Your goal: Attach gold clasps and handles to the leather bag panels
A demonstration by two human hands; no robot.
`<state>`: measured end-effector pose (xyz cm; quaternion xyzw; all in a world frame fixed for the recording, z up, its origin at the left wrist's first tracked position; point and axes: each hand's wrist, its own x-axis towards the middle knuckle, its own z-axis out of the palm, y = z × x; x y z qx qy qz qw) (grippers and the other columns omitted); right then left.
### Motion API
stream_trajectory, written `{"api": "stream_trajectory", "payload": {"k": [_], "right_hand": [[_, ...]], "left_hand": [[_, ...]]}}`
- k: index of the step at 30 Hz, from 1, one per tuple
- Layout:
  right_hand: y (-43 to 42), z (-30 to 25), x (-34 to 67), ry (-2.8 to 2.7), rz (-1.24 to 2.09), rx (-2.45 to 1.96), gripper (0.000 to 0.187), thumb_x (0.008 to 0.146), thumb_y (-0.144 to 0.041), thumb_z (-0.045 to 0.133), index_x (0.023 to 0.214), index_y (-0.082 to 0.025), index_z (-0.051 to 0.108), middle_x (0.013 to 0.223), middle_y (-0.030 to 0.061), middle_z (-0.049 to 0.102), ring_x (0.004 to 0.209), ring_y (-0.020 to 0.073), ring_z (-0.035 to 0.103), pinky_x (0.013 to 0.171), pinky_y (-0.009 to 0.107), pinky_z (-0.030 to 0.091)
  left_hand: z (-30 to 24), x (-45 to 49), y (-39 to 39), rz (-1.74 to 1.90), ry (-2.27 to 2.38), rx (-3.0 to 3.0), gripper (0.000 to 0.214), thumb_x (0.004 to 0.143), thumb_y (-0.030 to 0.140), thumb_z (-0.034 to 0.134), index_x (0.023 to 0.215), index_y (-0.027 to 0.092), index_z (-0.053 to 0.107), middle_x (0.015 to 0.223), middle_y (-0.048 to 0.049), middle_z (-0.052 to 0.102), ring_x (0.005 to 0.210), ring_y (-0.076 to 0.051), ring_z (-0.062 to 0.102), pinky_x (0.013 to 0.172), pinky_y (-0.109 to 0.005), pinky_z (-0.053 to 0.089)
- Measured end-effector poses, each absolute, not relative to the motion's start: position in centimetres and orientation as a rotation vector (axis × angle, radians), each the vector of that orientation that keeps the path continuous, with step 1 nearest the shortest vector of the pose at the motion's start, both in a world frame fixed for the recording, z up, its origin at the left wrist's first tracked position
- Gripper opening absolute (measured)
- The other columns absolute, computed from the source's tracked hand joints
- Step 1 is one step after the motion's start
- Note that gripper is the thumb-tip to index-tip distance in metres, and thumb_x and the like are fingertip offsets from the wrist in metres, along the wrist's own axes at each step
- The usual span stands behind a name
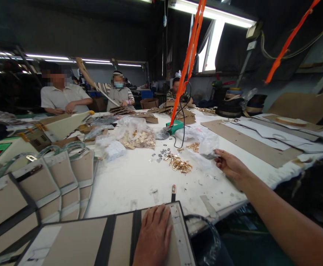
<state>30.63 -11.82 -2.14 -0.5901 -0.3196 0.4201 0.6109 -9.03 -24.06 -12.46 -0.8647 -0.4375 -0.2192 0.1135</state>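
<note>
My left hand [154,234] lies flat, fingers together, on a tan panel with black strips [95,238] at the near table edge. My right hand [229,164] reaches out over the white table [128,181] and pinches the edge of a clear plastic bag [206,146]. A heap of small gold metal fittings [178,163] lies just left of that hand, with silver bits [158,155] beside it. A short dark tool with a red tip [173,192] rests ahead of the panel.
Overlapping tan bag panels with teal trim [53,181] are stacked at the left. Bags of gold hardware [138,138], a teal device with a cable [175,126], orange straps [189,55] and cardboard sheets [250,142] fill the table. Three people sit at the far end.
</note>
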Motion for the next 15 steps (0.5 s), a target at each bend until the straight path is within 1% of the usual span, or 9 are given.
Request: {"api": "stream_trajectory", "payload": {"k": [4,8,10,12,14,15], "right_hand": [[-11.8,-5.4,31.8,-0.735,0.857,-1.608,0.011,0.074,-0.021,0.076,0.083,-0.018,0.071,0.077,0.0054,0.072,0.057,0.0135,0.060,0.044,0.020,0.043],[-12.1,-7.0,32.9,-0.868,0.691,-1.779,0.013,0.076,-0.028,0.073,0.083,-0.018,0.073,0.074,0.0051,0.070,0.064,0.0175,0.062,0.050,0.025,0.046],[-12.5,-7.0,32.9,-0.956,0.595,-1.821,0.017,0.076,-0.030,0.073,0.089,-0.019,0.075,0.085,0.0060,0.072,0.070,0.0188,0.064,0.058,0.029,0.050],[-13.3,-7.2,32.4,-1.089,0.411,-1.836,0.027,0.077,-0.032,0.073,0.102,-0.022,0.075,0.108,0.0078,0.071,0.082,0.0204,0.066,0.071,0.033,0.053],[-14.1,-7.6,31.4,-1.370,0.115,-1.810,0.033,0.085,-0.037,0.070,0.115,-0.024,0.072,0.127,0.0094,0.066,0.097,0.0241,0.066,0.084,0.038,0.054],[-14.5,-8.0,30.9,-1.549,-0.045,-1.785,0.033,0.090,-0.039,0.066,0.119,-0.025,0.071,0.131,0.0100,0.064,0.105,0.0264,0.065,0.090,0.041,0.052]], "left_hand": [[-12.5,-8.9,-23.9,-0.630,-1.302,-2.546,0.046,0.098,0.022,0.057,0.144,0.028,0.057,0.144,-0.0024,0.063,0.129,-0.025,0.056,0.111,-0.045,0.045],[-12.8,-8.9,-23.8,-0.635,-1.294,-2.555,0.045,0.098,0.023,0.057,0.143,0.028,0.058,0.144,-0.0025,0.063,0.130,-0.026,0.055,0.112,-0.045,0.044],[-12.9,-8.8,-23.7,-0.634,-1.295,-2.553,0.044,0.099,0.023,0.056,0.143,0.028,0.059,0.143,-0.0027,0.063,0.130,-0.026,0.055,0.112,-0.045,0.044],[-12.9,-8.8,-23.6,-0.631,-1.297,-2.547,0.044,0.099,0.023,0.054,0.143,0.028,0.059,0.143,-0.0027,0.063,0.130,-0.026,0.055,0.112,-0.045,0.043],[-12.9,-8.8,-23.6,-0.632,-1.296,-2.544,0.043,0.100,0.025,0.054,0.142,0.027,0.059,0.143,-0.0028,0.064,0.130,-0.026,0.055,0.112,-0.045,0.044],[-12.9,-8.8,-23.7,-0.633,-1.296,-2.545,0.043,0.100,0.025,0.054,0.142,0.028,0.059,0.143,-0.0028,0.064,0.130,-0.026,0.055,0.112,-0.045,0.044]]}}
